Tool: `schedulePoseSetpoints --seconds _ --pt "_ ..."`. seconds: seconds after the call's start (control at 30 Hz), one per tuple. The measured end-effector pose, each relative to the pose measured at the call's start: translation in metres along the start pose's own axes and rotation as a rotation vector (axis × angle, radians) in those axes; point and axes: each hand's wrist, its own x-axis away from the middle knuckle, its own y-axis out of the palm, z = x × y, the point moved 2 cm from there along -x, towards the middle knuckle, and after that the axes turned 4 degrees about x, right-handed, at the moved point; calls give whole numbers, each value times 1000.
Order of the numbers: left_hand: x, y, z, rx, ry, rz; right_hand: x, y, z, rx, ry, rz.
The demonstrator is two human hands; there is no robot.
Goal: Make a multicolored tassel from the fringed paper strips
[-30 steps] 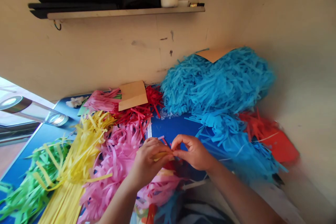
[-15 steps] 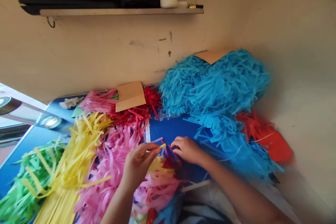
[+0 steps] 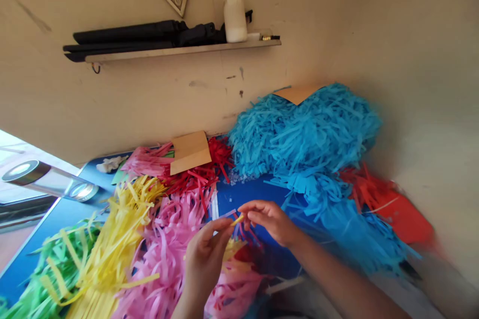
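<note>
My left hand (image 3: 205,254) is raised over the pink fringe, its thumb and fingers pinched on a thin yellow paper strip (image 3: 237,220). My right hand (image 3: 267,219) meets it from the right, fingertips pinched at the same strip's tip. Below both hands lies a small bundle of mixed strips (image 3: 239,246), yellow, red and pink. The blue table (image 3: 247,192) shows between the paper piles.
Piles of cut paper fringe cover the table: green (image 3: 45,269), yellow (image 3: 112,239), pink (image 3: 168,229), red (image 3: 202,174), a big blue heap (image 3: 307,129) and orange-red (image 3: 385,199). A brown card (image 3: 189,152) lies on the red. A shelf (image 3: 179,50) holds a white bottle (image 3: 234,12).
The hands parted half a second ago, then came together again higher up on the yellow strip. The camera has tilted upward, showing more of the wall and shelf.
</note>
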Motion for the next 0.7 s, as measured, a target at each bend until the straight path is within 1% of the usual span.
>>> schedulePoseSetpoints --seconds 0.03,0.07,0.1,0.2,0.33,0.5,0.7 --pt "0 2 2 -30 51 -20 6 4 -4 -104 2 12" --pt "0 4 4 -61 104 -47 12 6 -8 -135 3 50" --pt "0 6 7 -90 157 -68 16 8 -11 -110 -2 97" --pt "0 12 17 -174 310 -66 24 8 -20 100 -56 225" --pt "3 18 25 -266 474 -45 34 8 -27 293 -167 313" --pt "6 21 28 -294 526 -7 41 12 -30 359 -279 338" --pt "7 21 24 -277 509 -22 44 14 -30 412 -318 378"
